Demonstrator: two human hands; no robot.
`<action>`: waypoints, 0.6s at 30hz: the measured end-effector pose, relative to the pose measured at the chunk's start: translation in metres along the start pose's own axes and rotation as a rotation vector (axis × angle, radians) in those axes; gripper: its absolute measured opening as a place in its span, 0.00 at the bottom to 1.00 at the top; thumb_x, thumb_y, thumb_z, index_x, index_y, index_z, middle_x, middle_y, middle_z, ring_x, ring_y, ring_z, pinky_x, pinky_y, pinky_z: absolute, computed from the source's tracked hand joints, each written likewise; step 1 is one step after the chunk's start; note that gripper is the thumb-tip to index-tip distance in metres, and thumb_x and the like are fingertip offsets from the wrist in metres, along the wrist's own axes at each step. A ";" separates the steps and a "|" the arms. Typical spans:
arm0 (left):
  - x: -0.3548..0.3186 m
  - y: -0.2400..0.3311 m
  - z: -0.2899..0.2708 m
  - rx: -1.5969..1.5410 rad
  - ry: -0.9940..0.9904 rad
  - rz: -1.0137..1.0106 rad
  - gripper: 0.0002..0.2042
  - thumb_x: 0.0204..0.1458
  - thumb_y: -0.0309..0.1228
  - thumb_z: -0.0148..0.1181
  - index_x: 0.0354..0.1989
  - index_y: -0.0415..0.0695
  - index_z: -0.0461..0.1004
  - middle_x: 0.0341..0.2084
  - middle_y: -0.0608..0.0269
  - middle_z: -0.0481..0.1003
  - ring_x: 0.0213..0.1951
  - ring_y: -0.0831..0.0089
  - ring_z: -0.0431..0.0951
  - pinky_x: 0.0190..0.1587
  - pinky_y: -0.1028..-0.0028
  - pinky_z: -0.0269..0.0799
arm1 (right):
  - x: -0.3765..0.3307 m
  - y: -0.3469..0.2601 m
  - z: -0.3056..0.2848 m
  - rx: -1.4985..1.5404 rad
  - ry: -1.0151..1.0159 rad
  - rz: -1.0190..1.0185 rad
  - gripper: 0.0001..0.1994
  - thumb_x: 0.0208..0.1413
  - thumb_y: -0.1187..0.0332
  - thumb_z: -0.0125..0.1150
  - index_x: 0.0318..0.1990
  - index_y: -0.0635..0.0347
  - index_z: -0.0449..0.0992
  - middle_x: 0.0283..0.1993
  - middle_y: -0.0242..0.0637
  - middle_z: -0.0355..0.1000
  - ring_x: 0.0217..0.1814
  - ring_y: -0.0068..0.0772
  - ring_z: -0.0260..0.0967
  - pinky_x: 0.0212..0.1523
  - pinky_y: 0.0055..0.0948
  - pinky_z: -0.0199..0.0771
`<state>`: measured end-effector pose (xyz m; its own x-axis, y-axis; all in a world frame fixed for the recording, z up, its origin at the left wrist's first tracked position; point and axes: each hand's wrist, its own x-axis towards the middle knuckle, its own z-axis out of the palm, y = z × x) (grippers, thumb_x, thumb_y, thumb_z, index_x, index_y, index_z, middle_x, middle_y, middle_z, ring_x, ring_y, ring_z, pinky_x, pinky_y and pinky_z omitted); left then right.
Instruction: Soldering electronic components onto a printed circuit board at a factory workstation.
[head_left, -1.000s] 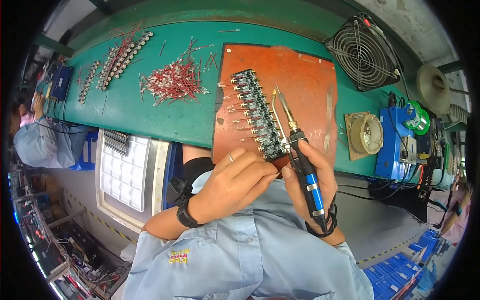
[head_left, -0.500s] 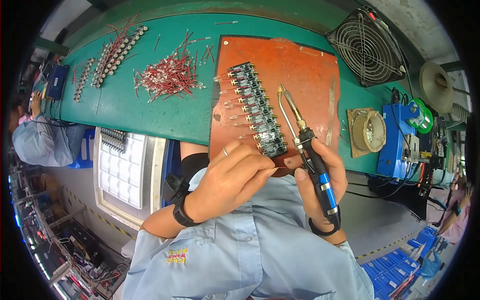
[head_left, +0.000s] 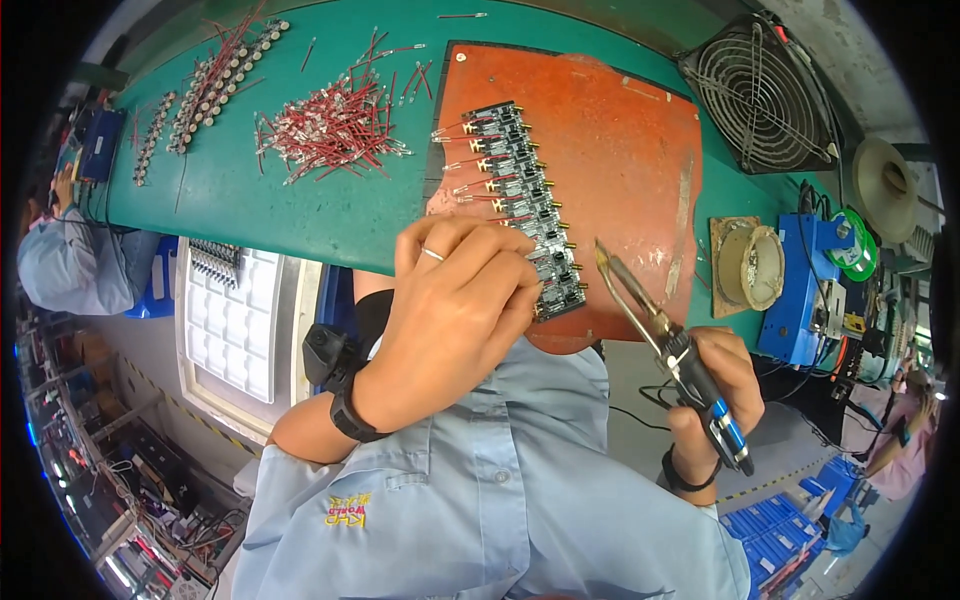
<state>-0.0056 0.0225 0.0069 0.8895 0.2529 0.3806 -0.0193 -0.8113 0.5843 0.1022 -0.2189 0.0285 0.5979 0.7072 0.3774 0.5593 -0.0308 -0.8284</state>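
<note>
- Left hand (head_left: 455, 310): fingers pinched together on the near end of the black circuit strip (head_left: 525, 205).
- Right hand (head_left: 715, 395): fingers clamped around the soldering iron (head_left: 665, 345), tip just beside the strip, over the orange mat (head_left: 625, 150).

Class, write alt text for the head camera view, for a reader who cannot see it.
A person's left hand rests on the near end of a black circuit board strip lying on an orange mat, while the right hand holds a soldering iron with its tip lifted beside the strip. Loose red wires lie on the green bench.
</note>
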 end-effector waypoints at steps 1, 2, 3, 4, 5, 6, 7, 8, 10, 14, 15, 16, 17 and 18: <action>0.001 0.000 0.000 0.016 -0.006 -0.009 0.05 0.40 0.23 0.64 0.25 0.45 0.73 0.36 0.67 0.75 0.43 0.65 0.71 0.50 0.65 0.58 | 0.000 -0.001 -0.001 -0.002 -0.005 0.006 0.27 0.42 0.67 0.74 0.49 0.68 0.71 0.43 0.48 0.73 0.44 0.42 0.73 0.43 0.39 0.74; 0.002 0.001 0.000 0.033 -0.011 -0.018 0.05 0.41 0.23 0.63 0.25 0.45 0.73 0.36 0.67 0.75 0.43 0.65 0.71 0.50 0.65 0.58 | -0.002 -0.003 -0.001 -0.002 -0.009 0.034 0.26 0.41 0.66 0.75 0.47 0.68 0.72 0.43 0.48 0.73 0.43 0.43 0.73 0.43 0.40 0.74; 0.002 0.001 0.000 0.029 -0.012 -0.024 0.05 0.41 0.23 0.63 0.25 0.45 0.73 0.36 0.67 0.75 0.43 0.65 0.71 0.50 0.65 0.58 | -0.003 -0.004 -0.001 -0.002 -0.012 0.062 0.25 0.40 0.64 0.75 0.46 0.68 0.74 0.42 0.48 0.74 0.42 0.44 0.73 0.42 0.41 0.73; 0.003 0.001 0.000 0.030 -0.012 -0.027 0.05 0.40 0.23 0.63 0.25 0.45 0.73 0.36 0.67 0.75 0.42 0.65 0.71 0.50 0.65 0.58 | -0.003 -0.006 -0.001 -0.003 -0.014 0.090 0.25 0.39 0.63 0.75 0.44 0.67 0.75 0.41 0.48 0.74 0.41 0.45 0.72 0.42 0.41 0.73; 0.003 0.001 0.001 0.033 -0.011 -0.030 0.05 0.40 0.23 0.63 0.25 0.45 0.73 0.36 0.68 0.74 0.42 0.65 0.71 0.50 0.65 0.58 | -0.002 -0.007 -0.001 -0.003 -0.016 0.094 0.25 0.39 0.63 0.75 0.44 0.67 0.75 0.41 0.48 0.74 0.41 0.45 0.72 0.42 0.41 0.73; 0.004 0.002 0.001 0.036 -0.010 -0.033 0.05 0.40 0.23 0.63 0.25 0.45 0.73 0.35 0.68 0.74 0.42 0.65 0.71 0.50 0.66 0.58 | 0.000 -0.008 -0.002 -0.024 -0.057 0.090 0.25 0.39 0.64 0.75 0.44 0.67 0.75 0.41 0.48 0.74 0.41 0.45 0.73 0.42 0.40 0.73; 0.003 0.002 0.001 0.034 -0.012 -0.037 0.05 0.40 0.23 0.63 0.25 0.45 0.73 0.35 0.68 0.74 0.42 0.65 0.71 0.50 0.66 0.58 | 0.002 -0.009 -0.002 -0.044 -0.098 0.085 0.24 0.38 0.65 0.75 0.44 0.68 0.75 0.40 0.48 0.74 0.41 0.45 0.73 0.43 0.40 0.73; 0.003 0.002 0.002 0.030 -0.009 -0.042 0.05 0.40 0.23 0.63 0.25 0.45 0.73 0.35 0.68 0.74 0.42 0.65 0.71 0.50 0.66 0.58 | 0.004 -0.009 -0.001 -0.063 -0.138 0.080 0.24 0.38 0.66 0.75 0.44 0.68 0.76 0.40 0.48 0.74 0.41 0.46 0.73 0.43 0.39 0.73; 0.003 0.003 0.002 0.025 -0.001 -0.052 0.05 0.40 0.23 0.63 0.25 0.45 0.73 0.35 0.67 0.74 0.42 0.66 0.71 0.49 0.66 0.58 | 0.005 -0.009 -0.001 -0.077 -0.155 0.076 0.24 0.37 0.66 0.75 0.44 0.68 0.76 0.40 0.48 0.74 0.41 0.46 0.73 0.43 0.39 0.73; 0.003 0.002 0.002 0.019 -0.009 -0.049 0.05 0.40 0.23 0.63 0.25 0.45 0.73 0.35 0.67 0.74 0.41 0.66 0.70 0.49 0.66 0.58 | 0.007 -0.008 0.001 -0.109 -0.179 0.065 0.24 0.36 0.68 0.75 0.44 0.68 0.76 0.40 0.48 0.74 0.41 0.46 0.73 0.43 0.38 0.74; 0.003 0.002 0.002 0.018 -0.010 -0.049 0.05 0.40 0.23 0.63 0.25 0.45 0.73 0.35 0.67 0.74 0.41 0.66 0.70 0.49 0.66 0.58 | 0.007 -0.008 0.002 -0.114 -0.177 0.064 0.24 0.36 0.68 0.75 0.44 0.68 0.76 0.40 0.48 0.74 0.41 0.46 0.73 0.42 0.37 0.74; 0.003 0.002 0.002 0.016 -0.010 -0.047 0.05 0.40 0.23 0.63 0.25 0.45 0.73 0.35 0.67 0.74 0.41 0.66 0.70 0.48 0.66 0.58 | 0.007 -0.008 0.002 -0.119 -0.174 0.063 0.24 0.36 0.68 0.75 0.44 0.68 0.76 0.40 0.48 0.74 0.41 0.46 0.73 0.42 0.37 0.74; 0.003 0.002 0.002 0.014 -0.010 -0.045 0.05 0.40 0.23 0.63 0.25 0.45 0.73 0.35 0.67 0.74 0.41 0.66 0.70 0.48 0.66 0.58 | 0.007 -0.008 0.002 -0.119 -0.174 0.065 0.24 0.36 0.68 0.75 0.44 0.68 0.76 0.40 0.48 0.74 0.41 0.46 0.73 0.42 0.37 0.74; 0.003 0.002 0.002 0.012 -0.011 -0.043 0.05 0.40 0.23 0.63 0.25 0.45 0.73 0.35 0.67 0.74 0.41 0.66 0.70 0.48 0.66 0.58 | 0.008 -0.008 0.003 -0.120 -0.177 0.069 0.24 0.36 0.68 0.75 0.43 0.68 0.76 0.40 0.48 0.74 0.41 0.46 0.73 0.42 0.37 0.74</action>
<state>-0.0024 0.0210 0.0076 0.8942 0.2822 0.3475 0.0245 -0.8059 0.5915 0.1009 -0.2114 0.0365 0.5330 0.8129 0.2347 0.5914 -0.1596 -0.7904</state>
